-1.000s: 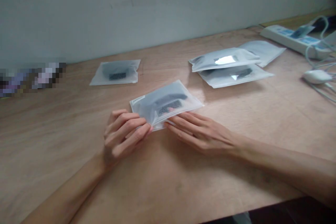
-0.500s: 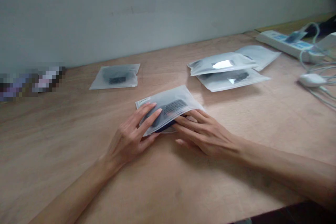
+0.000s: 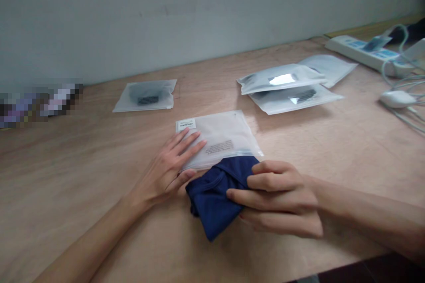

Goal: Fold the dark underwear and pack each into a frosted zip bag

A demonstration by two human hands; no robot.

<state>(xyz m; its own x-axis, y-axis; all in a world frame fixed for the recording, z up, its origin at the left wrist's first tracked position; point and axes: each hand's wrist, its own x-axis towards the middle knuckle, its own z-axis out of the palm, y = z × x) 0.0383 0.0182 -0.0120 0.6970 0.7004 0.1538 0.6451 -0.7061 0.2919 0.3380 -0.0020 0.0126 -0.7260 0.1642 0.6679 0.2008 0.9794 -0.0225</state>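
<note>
My right hand (image 3: 282,199) grips a folded dark blue cloth garment (image 3: 219,199) by its right side, fingers in front and on top of it. What kind of garment it is, I cannot tell. Just behind the cloth lies a frosted zip bag (image 3: 222,135), flat, with a white barcode label at its far left corner and printed text near its opening. My left hand (image 3: 169,168) rests on the bag's left edge, fingers spread and stretched out, pressing it to the table.
Another frosted bag (image 3: 146,95) with dark contents lies at the back left. Several filled bags (image 3: 282,79) overlap at the back right. A white power strip (image 3: 368,53) and a charger (image 3: 398,99) with coiled cables sit at the far right. Blurred items (image 3: 61,99) are on the left.
My right hand has come out of the bag toward me, bringing the folded blue cloth with it. The bag now lies flat. My left hand has stayed at its left edge, fingers flatter.
</note>
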